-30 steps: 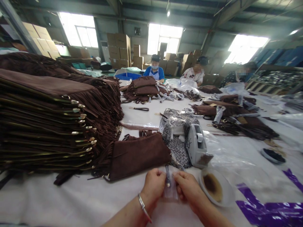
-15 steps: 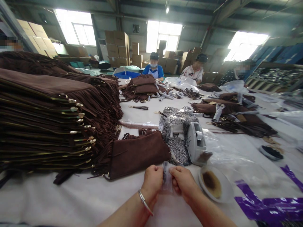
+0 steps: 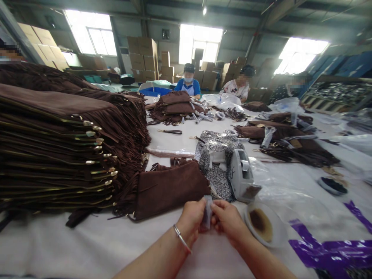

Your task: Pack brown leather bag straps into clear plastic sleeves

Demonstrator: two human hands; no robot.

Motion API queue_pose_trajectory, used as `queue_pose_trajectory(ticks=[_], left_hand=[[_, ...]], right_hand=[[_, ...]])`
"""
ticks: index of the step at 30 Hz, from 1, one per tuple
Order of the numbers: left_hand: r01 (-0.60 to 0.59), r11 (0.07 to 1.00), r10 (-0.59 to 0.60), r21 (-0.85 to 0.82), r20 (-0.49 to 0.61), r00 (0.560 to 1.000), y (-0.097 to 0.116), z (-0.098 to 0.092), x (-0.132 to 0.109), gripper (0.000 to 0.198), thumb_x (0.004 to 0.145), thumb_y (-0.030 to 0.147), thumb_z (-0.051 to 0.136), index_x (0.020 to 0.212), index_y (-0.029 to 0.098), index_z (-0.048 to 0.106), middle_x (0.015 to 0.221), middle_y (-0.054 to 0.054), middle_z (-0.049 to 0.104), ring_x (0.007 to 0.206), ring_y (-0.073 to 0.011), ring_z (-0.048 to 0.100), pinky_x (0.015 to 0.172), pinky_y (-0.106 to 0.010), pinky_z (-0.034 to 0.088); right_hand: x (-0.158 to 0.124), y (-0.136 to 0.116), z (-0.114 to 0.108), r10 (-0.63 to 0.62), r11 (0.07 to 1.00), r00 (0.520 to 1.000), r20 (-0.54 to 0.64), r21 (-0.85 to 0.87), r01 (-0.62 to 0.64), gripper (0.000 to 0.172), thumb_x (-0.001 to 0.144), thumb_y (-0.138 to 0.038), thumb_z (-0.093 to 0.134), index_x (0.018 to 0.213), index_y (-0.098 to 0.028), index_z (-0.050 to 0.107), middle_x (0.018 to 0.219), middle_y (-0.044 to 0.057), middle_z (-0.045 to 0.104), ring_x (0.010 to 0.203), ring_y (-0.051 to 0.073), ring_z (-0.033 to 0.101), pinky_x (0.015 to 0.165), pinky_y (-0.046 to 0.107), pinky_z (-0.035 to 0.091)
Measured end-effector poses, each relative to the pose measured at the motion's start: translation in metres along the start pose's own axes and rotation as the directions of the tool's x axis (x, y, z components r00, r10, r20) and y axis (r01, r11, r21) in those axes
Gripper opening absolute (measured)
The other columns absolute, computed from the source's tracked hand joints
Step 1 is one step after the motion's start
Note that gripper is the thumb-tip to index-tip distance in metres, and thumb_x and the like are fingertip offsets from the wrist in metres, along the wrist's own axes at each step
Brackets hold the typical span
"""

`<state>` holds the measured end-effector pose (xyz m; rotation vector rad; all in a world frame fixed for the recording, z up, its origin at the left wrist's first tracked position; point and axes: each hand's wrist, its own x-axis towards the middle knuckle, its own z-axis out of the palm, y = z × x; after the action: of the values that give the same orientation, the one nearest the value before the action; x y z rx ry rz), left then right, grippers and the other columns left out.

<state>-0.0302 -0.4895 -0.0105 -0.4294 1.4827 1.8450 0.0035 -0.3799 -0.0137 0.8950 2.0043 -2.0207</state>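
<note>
Between my two hands is a small clear plastic wrapper (image 3: 207, 217) with something dark in it that I cannot make out. My left hand (image 3: 190, 217) pinches its left side, a metal bangle on the wrist. At its right side, the fingertips of my right hand (image 3: 228, 221) are closed on the same wrapper. Just beyond lies a brown fringed bag (image 3: 171, 188), flat on the white table. A white tape dispenser (image 3: 242, 176) stands past my right hand, beside a black-and-white woven cloth (image 3: 219, 182).
A tall stack of brown fringed bags (image 3: 52, 155) rises at left. By my right forearm sits a round dish (image 3: 276, 236) with a brown pad. Purple plastic packaging (image 3: 334, 252) lies at the right. Several people work across the table, one in blue (image 3: 188, 87), among more bags.
The plastic wrapper now looks narrower and folded over between my fingers. My left hand has shifted slightly right and up, closer to the right hand.
</note>
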Motion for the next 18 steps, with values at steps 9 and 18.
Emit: queue_pose_trajectory(ticks=[9,18], left_hand=[[0.065,0.994,-0.071,-0.088,-0.069,0.995,0.006,0.012,0.006,0.02,0.078,0.034,0.061,0.074,0.014,0.059,0.06,-0.001,0.059,0.045,-0.011,0.049,0.044,-0.024,0.039],[-0.067,0.998,0.068,0.009,-0.083,0.994,-0.001,0.008,-0.003,0.027,0.087,0.033,0.049,0.064,0.02,0.043,0.048,0.009,0.032,0.038,-0.0067,0.027,0.04,-0.021,0.018]], right_hand=[[-0.014,-0.007,-0.037,-0.466,0.703,0.88,0.094,-0.565,0.432,0.031,0.085,-0.038,0.052,0.104,-0.018,0.066,0.091,0.008,0.072,0.078,0.022,0.068,0.069,0.034,0.055],[0.005,-0.014,-0.033,-0.667,0.043,0.544,0.509,-0.703,0.71,0.026,0.09,-0.014,0.048,0.108,-0.021,0.066,0.102,0.008,0.065,0.093,0.019,0.064,0.083,0.029,0.052]])
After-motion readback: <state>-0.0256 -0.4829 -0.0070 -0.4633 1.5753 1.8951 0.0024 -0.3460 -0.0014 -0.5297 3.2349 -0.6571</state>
